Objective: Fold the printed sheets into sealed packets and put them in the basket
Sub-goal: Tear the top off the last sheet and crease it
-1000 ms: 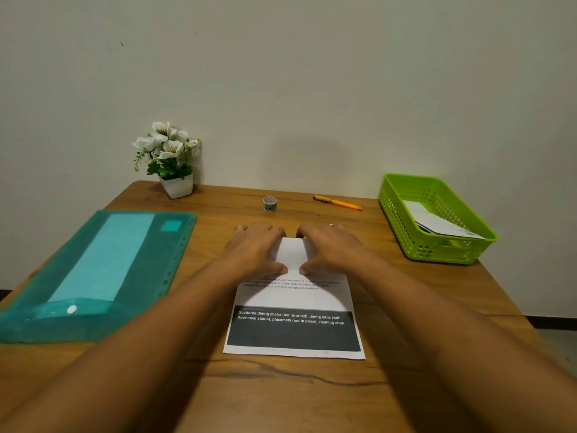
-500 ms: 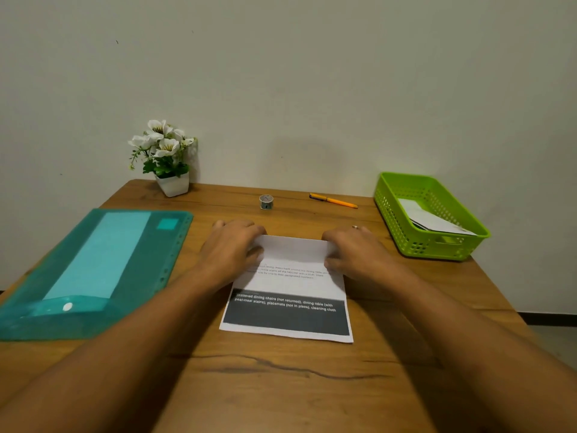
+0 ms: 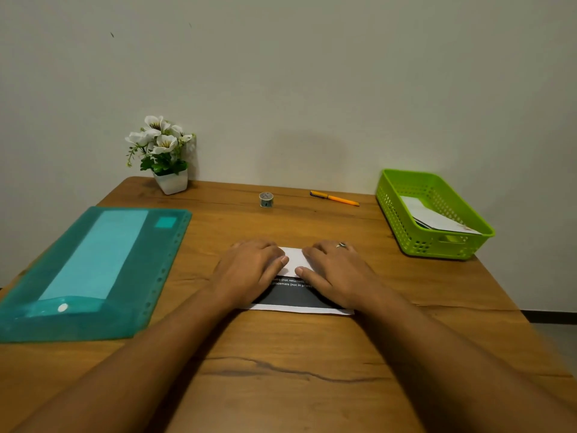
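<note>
A printed sheet point(image 3: 295, 296), white with a black band of text, lies folded over at mid-table. My left hand point(image 3: 249, 270) and my right hand point(image 3: 335, 270) lie flat on its folded top part, side by side, pressing it down. A white strip of the fold point(image 3: 293, 260) shows between the two thumbs. The lime green basket point(image 3: 395, 210) stands at the right back of the table with a white folded packet point(image 3: 437, 218) inside. A small roll of tape point(image 3: 266, 200) stands near the back edge.
A teal plastic folder point(image 3: 93, 270) lies at the left. A white pot of flowers point(image 3: 165, 157) stands at the back left corner. An orange pen point(image 3: 335, 198) lies near the wall. The wooden table point(image 3: 290, 370) runs to the wall behind.
Both hands moved back together toward the middle of the fold after spreading out to its ends. The visible part of the sheet looks shorter, with more of it under the hands.
</note>
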`<state>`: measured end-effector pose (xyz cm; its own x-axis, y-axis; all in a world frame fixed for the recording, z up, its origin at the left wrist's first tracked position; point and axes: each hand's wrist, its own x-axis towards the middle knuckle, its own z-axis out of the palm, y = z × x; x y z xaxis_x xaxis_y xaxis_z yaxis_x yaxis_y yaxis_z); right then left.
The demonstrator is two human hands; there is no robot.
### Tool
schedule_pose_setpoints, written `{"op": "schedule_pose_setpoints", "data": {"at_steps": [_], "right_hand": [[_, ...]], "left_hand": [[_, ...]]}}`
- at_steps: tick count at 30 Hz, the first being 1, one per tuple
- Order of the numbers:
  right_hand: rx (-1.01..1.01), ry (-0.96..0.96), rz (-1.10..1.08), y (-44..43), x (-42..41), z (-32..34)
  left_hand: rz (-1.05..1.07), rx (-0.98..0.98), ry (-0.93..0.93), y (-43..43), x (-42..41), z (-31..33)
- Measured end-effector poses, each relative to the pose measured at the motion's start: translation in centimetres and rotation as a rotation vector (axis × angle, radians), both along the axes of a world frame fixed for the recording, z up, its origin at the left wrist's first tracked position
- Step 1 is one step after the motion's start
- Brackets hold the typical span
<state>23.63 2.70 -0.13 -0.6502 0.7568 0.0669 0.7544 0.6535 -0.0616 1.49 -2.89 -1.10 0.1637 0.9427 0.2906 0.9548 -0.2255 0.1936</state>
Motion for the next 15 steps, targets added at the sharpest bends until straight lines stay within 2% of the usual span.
{"op": "schedule_pose_setpoints", "data": {"at_steps": [4,10,15], "right_hand": [[-0.006,0.038,-0.065,-0.5,-2.2,-0.9],[-0.094,0.21,-0.152,-0.6,-5.4,-2.4],[-0.083,0.21,-0.12,-0.3,-4.8,-3.4]], "left_hand": [[0.03,-0.018,-0.023,0.8,1.0,-0.9],[0.028,-0.157,0.021,1.5,2.2,-1.6],[0.04,-0.223,0.091,1.6,2.1,-1.8]]}}
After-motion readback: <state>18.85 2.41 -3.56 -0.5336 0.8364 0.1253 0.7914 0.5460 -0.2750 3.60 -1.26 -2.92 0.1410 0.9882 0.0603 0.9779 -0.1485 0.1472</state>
